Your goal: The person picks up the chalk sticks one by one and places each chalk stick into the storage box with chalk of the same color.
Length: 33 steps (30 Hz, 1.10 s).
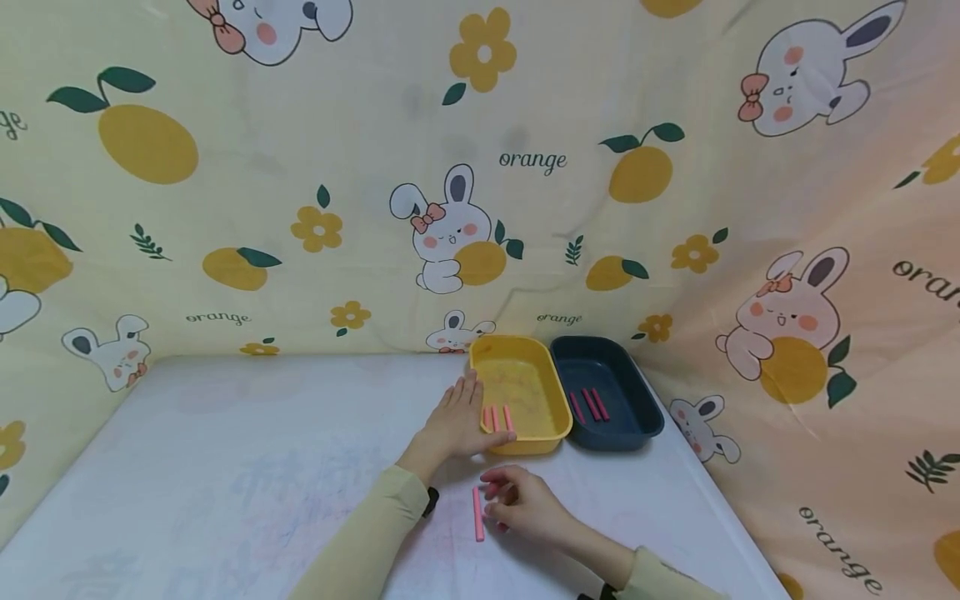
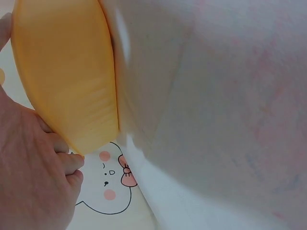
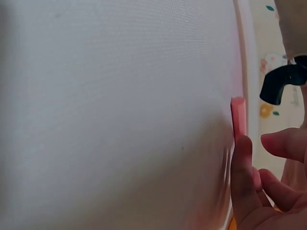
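My left hand (image 1: 454, 423) rests along the left side of a yellow tray (image 1: 528, 375), fingers extended at the rim and thumb stretched across its front corner. Three pink chalk sticks (image 1: 507, 417) show inside that tray, beside the thumb. In front of it, one pink chalk stick (image 1: 478, 515) lies on the white table. Just right of this stick is my right hand (image 1: 528, 504), fingers loosely bent. In the right wrist view, the index fingertip overlaps the stick's near part, while the thumb (image 3: 283, 143) stands apart from it; whether they touch cannot be told.
A dark blue tray (image 1: 600, 362) stands against the yellow one's right side, with three deeper pink sticks (image 1: 589, 405) in it. The white table (image 1: 225, 467) has faint coloured smudges. Printed cloth (image 1: 360, 167) hangs behind and at the right.
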### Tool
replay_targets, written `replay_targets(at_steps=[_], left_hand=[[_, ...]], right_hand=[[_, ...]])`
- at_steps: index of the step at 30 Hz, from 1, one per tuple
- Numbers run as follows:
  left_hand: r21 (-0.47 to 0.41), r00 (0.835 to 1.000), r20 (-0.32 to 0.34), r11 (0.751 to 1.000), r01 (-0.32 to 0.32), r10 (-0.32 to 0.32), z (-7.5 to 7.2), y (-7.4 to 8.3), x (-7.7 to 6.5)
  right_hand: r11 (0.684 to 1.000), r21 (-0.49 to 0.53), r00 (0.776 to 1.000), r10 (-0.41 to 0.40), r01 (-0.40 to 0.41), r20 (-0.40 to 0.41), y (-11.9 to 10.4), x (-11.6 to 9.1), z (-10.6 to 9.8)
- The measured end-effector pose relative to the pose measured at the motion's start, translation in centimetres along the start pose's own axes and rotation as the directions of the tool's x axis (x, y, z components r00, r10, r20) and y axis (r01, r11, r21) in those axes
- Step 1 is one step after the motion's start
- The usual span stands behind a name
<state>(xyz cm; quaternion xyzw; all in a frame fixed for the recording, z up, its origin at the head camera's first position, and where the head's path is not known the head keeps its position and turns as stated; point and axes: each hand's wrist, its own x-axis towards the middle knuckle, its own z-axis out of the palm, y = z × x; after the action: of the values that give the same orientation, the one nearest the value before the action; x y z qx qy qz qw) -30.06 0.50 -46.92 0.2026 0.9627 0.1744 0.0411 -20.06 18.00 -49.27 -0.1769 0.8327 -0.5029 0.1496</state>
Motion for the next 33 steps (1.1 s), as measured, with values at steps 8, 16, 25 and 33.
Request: replay_targets(at_steps=[8,16,25,33], left_hand=[[0.015,1.0,-0.005,1.0,-0.005,0.005,-0.1,0.0,-0.1],[0.009,1.0,-0.011,1.0,0.0,0.0,0.0,-0.1,0.0],[0.007,1.0,-0.015,1.0,-0.003,0.003,0.1,-0.1,-0.1],[0.004,1.0,-0.006,1.0,0.0,0.0,-0.1,0.0,-0.2]], right_hand=[[0.994,-0.101,1.0,-0.028,0.029,0.011,0.1,0.5,0.7],[0.991,-0.132,0.999,-0.019,0.022,0.027,-0.2,0.9,1.1],[0.984,-0.179,0.999,-0.008,0.015,0.038,-0.5,1.2,1.3],[0.976,-0.217,0.999,0.007,0.004,0.05,-0.6,1.5,1.2]])
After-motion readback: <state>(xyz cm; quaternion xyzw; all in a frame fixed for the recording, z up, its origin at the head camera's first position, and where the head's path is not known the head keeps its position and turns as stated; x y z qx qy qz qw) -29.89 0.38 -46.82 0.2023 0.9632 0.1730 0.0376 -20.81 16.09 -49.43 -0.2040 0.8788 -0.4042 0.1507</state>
